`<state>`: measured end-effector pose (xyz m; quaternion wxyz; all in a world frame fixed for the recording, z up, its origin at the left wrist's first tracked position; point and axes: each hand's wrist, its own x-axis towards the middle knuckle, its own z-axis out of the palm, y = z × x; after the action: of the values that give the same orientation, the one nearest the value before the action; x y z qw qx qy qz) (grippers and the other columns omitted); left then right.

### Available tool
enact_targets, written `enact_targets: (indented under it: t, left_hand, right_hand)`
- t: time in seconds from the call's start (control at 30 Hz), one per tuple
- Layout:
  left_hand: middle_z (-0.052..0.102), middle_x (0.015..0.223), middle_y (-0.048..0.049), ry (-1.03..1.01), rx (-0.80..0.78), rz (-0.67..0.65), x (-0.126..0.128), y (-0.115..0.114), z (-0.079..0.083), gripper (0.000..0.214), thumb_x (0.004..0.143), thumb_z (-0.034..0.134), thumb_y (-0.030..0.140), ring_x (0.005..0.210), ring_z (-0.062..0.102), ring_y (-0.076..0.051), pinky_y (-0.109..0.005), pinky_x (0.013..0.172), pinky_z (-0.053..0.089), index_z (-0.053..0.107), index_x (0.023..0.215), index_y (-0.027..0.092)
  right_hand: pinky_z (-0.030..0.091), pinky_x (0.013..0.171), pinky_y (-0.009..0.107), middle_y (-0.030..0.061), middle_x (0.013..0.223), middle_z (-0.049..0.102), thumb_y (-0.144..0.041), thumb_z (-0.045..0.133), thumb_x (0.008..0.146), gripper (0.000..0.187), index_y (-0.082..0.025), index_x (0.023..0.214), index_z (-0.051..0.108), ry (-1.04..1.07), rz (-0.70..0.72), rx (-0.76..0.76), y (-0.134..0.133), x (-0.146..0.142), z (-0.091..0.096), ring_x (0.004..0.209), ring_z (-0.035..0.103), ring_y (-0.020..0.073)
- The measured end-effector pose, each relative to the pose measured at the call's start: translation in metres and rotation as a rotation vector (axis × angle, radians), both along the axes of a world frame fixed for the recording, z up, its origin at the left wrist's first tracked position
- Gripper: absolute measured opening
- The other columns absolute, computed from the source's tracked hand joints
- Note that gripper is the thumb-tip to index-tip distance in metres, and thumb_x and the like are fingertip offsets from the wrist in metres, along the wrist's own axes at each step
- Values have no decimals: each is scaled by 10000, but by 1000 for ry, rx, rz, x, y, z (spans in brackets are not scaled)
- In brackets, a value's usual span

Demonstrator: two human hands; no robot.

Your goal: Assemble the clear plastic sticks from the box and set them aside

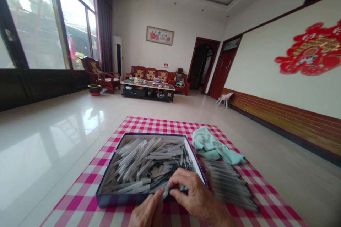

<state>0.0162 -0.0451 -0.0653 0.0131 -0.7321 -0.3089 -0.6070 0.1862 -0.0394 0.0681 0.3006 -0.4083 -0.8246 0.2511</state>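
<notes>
My left hand (147, 210) is closed in a pinch on a translucent pen barrel (165, 194) at the front edge of the box. Just to its right, my right hand (193, 193) pinches a small dark piece at the barrel's upper end, mostly covered by the fingers. Both hands meet over the near wall of a shallow blue box (128, 200) with a white inside. In it lies a loose heap of whitish translucent tubes (138, 156), with thin black parts (162, 177) nearer my right hand. A blurred row of pens (229, 184) with dark ends lies right of the box.
A crumpled mint-green cloth (213, 145) lies beyond the pens. Everything rests on a pink-and-white checked tablecloth (80, 188). Farther off, a low coffee table (147, 86) stands before a wooden sofa (145, 72), and a small stool (225, 98) is by the right wall.
</notes>
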Motion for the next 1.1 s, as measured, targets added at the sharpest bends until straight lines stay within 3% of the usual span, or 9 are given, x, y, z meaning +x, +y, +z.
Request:
enact_targets:
  t: [0.23, 0.4, 0.83, 1.1]
  left_hand:
    - [686, 781, -64, 145, -60, -81, -9, -3, 5, 385, 942, 430, 141, 736, 709, -153, -209, 690, 582, 459, 1326, 146]
    - [681, 767, -61, 56, -44, -36, -5, -2, 2, 349, 961, 394, 168, 748, 708, -155, -207, 679, 582, 495, 1296, 159]
    - [688, 812, -75, 232, -79, -93, -14, -3, 12, 431, 930, 430, 101, 706, 700, -144, -215, 702, 578, 402, 1358, 141]
    - [669, 718, -25, 167, -33, -20, -12, -7, 25, 331, 952, 437, 195, 592, 679, -107, -149, 603, 561, 538, 1267, 176]
  right_hand:
    - [437, 752, 197, -4, 860, 630, -19, 586, 772, 234, -203, 874, 689, -12, 43, 4, 0, -1, 3, 817, 604, 118]
    - [435, 764, 194, 2, 875, 629, -24, 571, 788, 241, -205, 890, 691, -41, 48, 16, -2, 1, 3, 835, 606, 119]
    - [444, 761, 204, -6, 864, 631, -26, 580, 777, 246, -211, 888, 700, -15, 47, -18, -4, -3, 5, 827, 610, 124]
    - [434, 770, 206, 0, 882, 622, -12, 542, 800, 268, -213, 902, 689, -78, 69, 9, -6, -3, 2, 849, 601, 127]
